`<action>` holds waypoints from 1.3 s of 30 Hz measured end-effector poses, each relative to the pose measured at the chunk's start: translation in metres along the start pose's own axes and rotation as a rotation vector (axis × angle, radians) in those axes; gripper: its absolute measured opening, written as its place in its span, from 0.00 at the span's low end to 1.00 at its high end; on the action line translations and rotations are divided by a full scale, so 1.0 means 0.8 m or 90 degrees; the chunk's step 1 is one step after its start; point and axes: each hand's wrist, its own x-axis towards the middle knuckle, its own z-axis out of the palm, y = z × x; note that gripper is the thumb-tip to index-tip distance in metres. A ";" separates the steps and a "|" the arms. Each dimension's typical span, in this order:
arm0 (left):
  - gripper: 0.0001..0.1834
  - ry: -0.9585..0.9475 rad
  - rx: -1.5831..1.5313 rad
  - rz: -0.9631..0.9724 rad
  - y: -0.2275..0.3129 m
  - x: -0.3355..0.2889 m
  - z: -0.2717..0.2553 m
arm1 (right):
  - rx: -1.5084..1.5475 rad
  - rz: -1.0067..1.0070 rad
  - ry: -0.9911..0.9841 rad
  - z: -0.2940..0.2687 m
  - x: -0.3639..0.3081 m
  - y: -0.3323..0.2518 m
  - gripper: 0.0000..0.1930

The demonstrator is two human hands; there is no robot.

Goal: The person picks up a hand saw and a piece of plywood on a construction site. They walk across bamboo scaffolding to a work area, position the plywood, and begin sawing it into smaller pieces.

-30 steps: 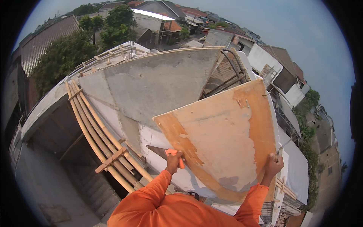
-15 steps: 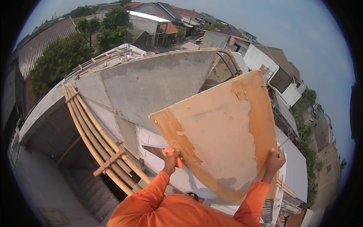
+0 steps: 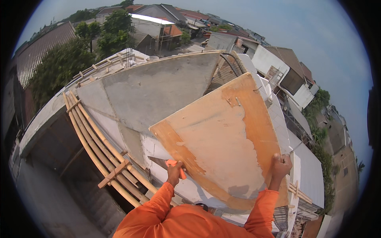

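Note:
My left hand (image 3: 174,173) is closed around the orange handle of a hand saw (image 3: 172,163). Its dark blade points up and to the left. Beside it stands a large plywood panel (image 3: 222,139), tilted, with orange-brown face and a wide coat of pale dried cement. A few small nails or bits stick out near its upper corner. My right hand (image 3: 281,168) grips the panel's right edge, thumb on the near face, other fingers partly hidden. Whether my left hand also touches the panel, I cannot tell.
Bundled bamboo poles (image 3: 107,150) with wooden crosspieces run along the left, above a dark stairwell (image 3: 87,182). Behind the panel lies a grey concrete slab (image 3: 158,87). Bent black pipes (image 3: 234,63) rise at its far right end. Lower rooftops (image 3: 305,170) lie to the right.
The panel has shifted left, its upper corner most of all, with my right hand still on its edge. My left hand and the saw have moved slightly left and down.

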 end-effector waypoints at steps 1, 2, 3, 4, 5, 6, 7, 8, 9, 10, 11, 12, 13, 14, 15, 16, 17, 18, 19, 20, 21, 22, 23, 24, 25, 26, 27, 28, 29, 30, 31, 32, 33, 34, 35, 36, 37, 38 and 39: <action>0.11 0.004 -0.007 -0.005 -0.001 0.001 -0.004 | 0.006 0.001 -0.001 0.003 -0.002 -0.007 0.35; 0.11 0.008 -0.015 -0.010 -0.003 0.003 -0.007 | -0.005 -0.005 -0.006 0.007 -0.004 -0.012 0.35; 0.12 0.014 -0.014 -0.013 -0.005 0.007 -0.013 | -0.014 -0.012 -0.012 0.010 -0.005 -0.018 0.36; 0.12 0.020 -0.014 -0.017 -0.007 0.014 -0.019 | -0.024 -0.018 -0.018 0.012 -0.006 -0.022 0.36; 0.12 0.027 -0.013 -0.021 -0.009 0.018 -0.023 | -0.033 -0.023 -0.021 0.015 -0.009 -0.020 0.36; 0.12 0.038 -0.010 -0.030 -0.010 0.019 -0.022 | -0.044 -0.029 -0.023 0.020 -0.013 -0.015 0.36; 0.12 0.049 -0.006 -0.039 -0.011 0.020 -0.021 | -0.054 -0.036 -0.025 0.022 -0.015 -0.012 0.36; 0.12 0.060 -0.003 -0.047 -0.012 0.021 -0.020 | -0.059 -0.031 -0.029 0.021 -0.015 -0.012 0.36; 0.12 0.050 -0.006 -0.046 -0.013 0.024 -0.023 | -0.062 -0.025 -0.035 0.021 -0.017 -0.012 0.36; 0.12 0.039 -0.008 -0.044 -0.014 0.029 -0.026 | -0.066 -0.019 -0.040 0.022 -0.019 -0.012 0.36; 0.12 0.029 -0.010 -0.042 -0.015 0.032 -0.028 | -0.066 -0.028 -0.036 0.023 -0.019 -0.014 0.36; 0.12 0.033 -0.013 -0.045 -0.016 0.033 -0.026 | -0.068 -0.037 -0.031 0.024 -0.018 -0.015 0.36; 0.12 0.037 -0.015 -0.047 -0.015 0.034 -0.023 | -0.071 -0.045 -0.025 0.025 -0.018 -0.016 0.36; 0.12 0.041 -0.017 -0.050 -0.015 0.035 -0.021 | -0.059 -0.058 -0.017 0.025 -0.018 -0.017 0.35; 0.12 0.044 -0.015 -0.058 -0.012 0.035 -0.016 | -0.051 -0.069 -0.006 0.026 -0.019 -0.018 0.34; 0.12 0.047 -0.012 -0.067 -0.007 0.032 -0.012 | -0.043 -0.080 0.006 0.026 -0.020 -0.019 0.34; 0.11 0.050 -0.009 -0.076 -0.004 0.030 -0.008 | -0.043 -0.072 0.007 0.024 -0.020 -0.020 0.34; 0.11 0.050 -0.020 -0.058 -0.001 0.030 -0.009 | -0.041 -0.061 0.008 0.024 -0.021 -0.022 0.34; 0.11 0.049 -0.031 -0.041 0.001 0.031 -0.011 | -0.040 -0.050 0.008 0.024 -0.022 -0.025 0.35; 0.11 0.049 -0.042 -0.024 0.004 0.033 -0.013 | -0.037 -0.039 0.013 0.024 -0.020 -0.030 0.34; 0.11 0.049 -0.043 -0.009 0.006 0.034 -0.017 | -0.033 -0.026 0.015 0.023 -0.019 -0.037 0.34; 0.11 0.049 -0.044 0.006 0.011 0.037 -0.020 | -0.028 -0.014 0.016 0.024 -0.019 -0.041 0.33; 0.11 0.050 -0.046 0.022 0.015 0.040 -0.023 | -0.016 -0.021 0.011 0.026 -0.020 -0.042 0.33; 0.10 0.056 -0.038 0.027 0.019 0.042 -0.021 | -0.003 -0.033 0.007 0.029 -0.017 -0.043 0.32; 0.10 0.063 -0.030 0.032 0.023 0.044 -0.020 | 0.010 -0.044 0.003 0.032 -0.017 -0.043 0.32; 0.10 0.070 -0.023 0.038 0.026 0.046 -0.021 | -0.008 -0.043 0.006 0.032 -0.020 -0.042 0.32; 0.10 0.062 -0.028 0.053 0.028 0.052 -0.025 | -0.023 -0.044 0.009 0.036 -0.022 -0.041 0.32; 0.10 0.054 -0.034 0.069 0.028 0.062 -0.031 | -0.037 -0.045 0.011 0.040 -0.024 -0.042 0.33; 0.09 0.047 -0.039 0.085 0.029 0.069 -0.035 | -0.027 -0.042 0.020 0.044 -0.025 -0.044 0.33; 0.09 0.053 -0.032 0.079 0.033 0.065 -0.031 | -0.025 -0.040 0.027 0.043 -0.026 -0.044 0.33; 0.09 0.059 -0.025 0.076 0.044 0.060 -0.021 | -0.021 -0.038 0.036 0.043 -0.025 -0.044 0.34; 0.09 0.065 -0.018 0.073 0.050 0.057 -0.016 | -0.022 -0.049 0.039 0.042 -0.024 -0.046 0.33; 0.09 0.058 -0.008 0.073 0.052 0.059 -0.018 | -0.018 -0.059 0.044 0.043 -0.023 -0.050 0.33; 0.09 0.052 0.002 0.074 0.054 0.062 -0.022 | -0.015 -0.068 0.048 0.045 -0.022 -0.052 0.32; 0.10 0.045 0.013 0.074 0.055 0.064 -0.025 | -0.030 -0.075 0.046 0.045 -0.024 -0.052 0.32; 0.10 0.051 0.008 0.074 0.054 0.064 -0.024 | -0.047 -0.085 0.044 0.044 -0.026 -0.050 0.32; 0.10 0.057 0.003 0.074 0.053 0.064 -0.024 | -0.063 -0.093 0.043 0.044 -0.026 -0.051 0.32; 0.10 0.064 -0.002 0.073 0.053 0.064 -0.024 | -0.052 -0.096 0.042 0.046 -0.023 -0.054 0.31; 0.11 0.066 -0.015 0.076 0.053 0.064 -0.026 | -0.042 -0.097 0.040 0.047 -0.021 -0.063 0.30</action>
